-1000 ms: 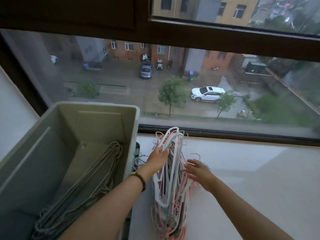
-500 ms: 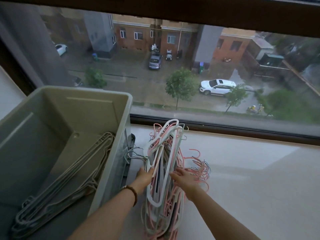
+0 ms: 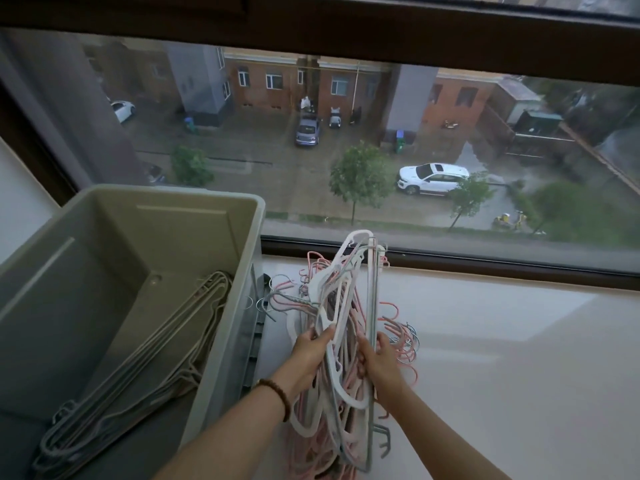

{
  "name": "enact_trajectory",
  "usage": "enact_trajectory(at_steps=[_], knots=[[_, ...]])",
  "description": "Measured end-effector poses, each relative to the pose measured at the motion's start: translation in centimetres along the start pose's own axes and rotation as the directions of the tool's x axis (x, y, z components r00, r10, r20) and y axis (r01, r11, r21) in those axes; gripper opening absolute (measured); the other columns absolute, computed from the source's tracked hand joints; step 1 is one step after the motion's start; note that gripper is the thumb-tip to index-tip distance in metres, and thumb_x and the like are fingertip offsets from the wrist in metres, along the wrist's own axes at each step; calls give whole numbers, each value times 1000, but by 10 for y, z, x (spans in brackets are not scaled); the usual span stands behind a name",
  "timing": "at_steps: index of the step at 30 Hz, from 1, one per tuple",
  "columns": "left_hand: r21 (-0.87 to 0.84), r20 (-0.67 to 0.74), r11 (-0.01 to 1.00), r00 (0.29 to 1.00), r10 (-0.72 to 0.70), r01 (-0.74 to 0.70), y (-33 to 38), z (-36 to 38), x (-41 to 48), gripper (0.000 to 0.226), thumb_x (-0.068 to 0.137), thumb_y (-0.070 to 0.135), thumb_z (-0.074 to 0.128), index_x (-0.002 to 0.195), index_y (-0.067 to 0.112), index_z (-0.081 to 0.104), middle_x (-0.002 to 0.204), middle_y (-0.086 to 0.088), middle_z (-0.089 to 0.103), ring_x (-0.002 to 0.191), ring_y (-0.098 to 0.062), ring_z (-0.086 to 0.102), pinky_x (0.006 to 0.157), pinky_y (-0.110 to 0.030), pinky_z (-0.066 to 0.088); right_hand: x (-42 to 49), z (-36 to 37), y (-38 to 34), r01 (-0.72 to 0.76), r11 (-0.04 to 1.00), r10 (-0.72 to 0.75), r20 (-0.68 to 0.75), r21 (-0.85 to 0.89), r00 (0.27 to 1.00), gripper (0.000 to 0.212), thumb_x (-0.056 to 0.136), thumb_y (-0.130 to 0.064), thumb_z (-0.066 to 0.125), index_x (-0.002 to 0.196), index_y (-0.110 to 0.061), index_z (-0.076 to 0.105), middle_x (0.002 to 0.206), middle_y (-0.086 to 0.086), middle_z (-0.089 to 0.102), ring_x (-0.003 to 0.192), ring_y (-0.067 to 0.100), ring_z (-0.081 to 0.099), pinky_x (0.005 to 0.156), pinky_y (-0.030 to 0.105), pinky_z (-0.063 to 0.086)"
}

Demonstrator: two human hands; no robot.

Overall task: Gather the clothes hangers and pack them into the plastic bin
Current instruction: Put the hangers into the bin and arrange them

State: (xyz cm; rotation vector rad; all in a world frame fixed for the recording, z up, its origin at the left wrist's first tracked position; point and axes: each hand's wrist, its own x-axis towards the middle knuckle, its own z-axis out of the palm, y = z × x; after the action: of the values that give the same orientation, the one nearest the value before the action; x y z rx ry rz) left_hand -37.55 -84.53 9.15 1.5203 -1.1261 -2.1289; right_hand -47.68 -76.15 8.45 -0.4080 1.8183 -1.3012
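A thick bundle of pink, white and grey clothes hangers (image 3: 341,306) stands on edge on the white sill (image 3: 502,358), just right of the grey plastic bin (image 3: 239,271). My left hand (image 3: 311,348) grips the bundle's left side around its middle. My right hand (image 3: 377,358) grips its right side at the same height. Hooks stick out of the bundle on both sides. Inside the bin lies a stack of pale grey hangers (image 3: 138,368), leaning along the right wall.
A dark slotted lid or rail (image 3: 258,327) sits between the bin and the bundle. The window's dark frame (image 3: 450,261) runs along the sill's far edge. The white sill stretches out to the right.
Both hands slid down the bundle from near its top to its middle and closed on its sides. The bundle's top now stands taller against the window.
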Motion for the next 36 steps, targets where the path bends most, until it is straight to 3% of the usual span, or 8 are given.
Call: enact_trajectory(at_steps=[3, 9, 12, 15, 20, 27, 33, 36], knots=[[-25, 73, 997, 994, 77, -75, 20, 8, -14, 42, 93, 32, 53, 131, 14, 46, 119, -10, 65, 102, -26, 65, 93, -43, 52, -12, -7, -22, 76, 997, -76, -22, 17, 997, 30, 94, -30, 53, 111, -6, 50, 60, 6, 50, 39, 9, 44, 40, 21, 42], [-254, 174, 938, 943, 284, -235, 82, 12, -63, 27, 97, 25, 45, 121, 11, 44, 110, -11, 65, 59, -11, 69, 56, -24, 58, -46, -7, -101, 277, 961, -275, -73, 23, 959, 35, 93, -34, 54, 122, -16, 48, 83, 5, 61, 69, 16, 60, 64, 27, 52], [-186, 133, 904, 902, 411, -385, 119, -5, -90, 30, 95, 32, 48, 116, 10, 46, 103, -5, 69, 50, -6, 62, 50, -22, 54, -69, 2, -151, 462, 885, -465, -195, -60, 864, 52, 90, -32, 59, 136, -18, 38, 121, 1, 51, 105, 13, 55, 87, 22, 49], [-112, 98, 847, 843, 529, -519, 150, -36, -117, 34, 91, 40, 50, 109, 11, 50, 104, -6, 70, 40, -4, 48, 40, -19, 44, -97, 29, -202, 557, 830, -558, -69, -33, 827, 40, 91, -29, 57, 128, -17, 49, 114, -7, 56, 102, 7, 57, 81, 14, 49], [24, 45, 773, 773, 633, -634, 182, -102, -158, 40, 95, 42, 42, 110, 7, 55, 49, 11, 54, 43, -4, 39, 45, -19, 36, -135, 124, -254, 444, 890, -398, 301, -101, 867, 43, 85, -44, 62, 117, -15, 55, 107, -2, 64, 97, 11, 60, 79, 20, 47], [300, 70, 677, 723, 687, -672, 217, -208, -211, 54, 99, 45, 12, 108, 29, 63, 89, 5, 66, 78, -2, 62, 62, -8, 47, -163, 242, -286, 203, 948, -253, 190, 247, 949, 42, 85, -27, 66, 117, -4, 52, 89, 12, 67, 74, 22, 66, 67, 33, 56], [312, 22, 655, 694, 719, -688, 215, -288, -212, 39, 97, 44, 30, 104, 23, 62, 108, -5, 65, 101, -18, 61, 92, -33, 48, -168, 292, -265, 120, 945, -172, 151, 303, 974, 23, 95, -24, 51, 102, -5, 63, 90, 10, 69, 73, 18, 65, 66, 27, 54], [298, 7, 789, 828, 561, -537, 199, -323, -186, 44, 91, 46, 46, 127, 20, 43, 123, -8, 57, 109, -23, 58, 95, -41, 48, -173, 309, -251, 164, 910, -237, 153, 381, 960, 22, 94, -20, 53, 105, -3, 62, 95, 11, 70, 74, 15, 67, 69, 24, 56]])
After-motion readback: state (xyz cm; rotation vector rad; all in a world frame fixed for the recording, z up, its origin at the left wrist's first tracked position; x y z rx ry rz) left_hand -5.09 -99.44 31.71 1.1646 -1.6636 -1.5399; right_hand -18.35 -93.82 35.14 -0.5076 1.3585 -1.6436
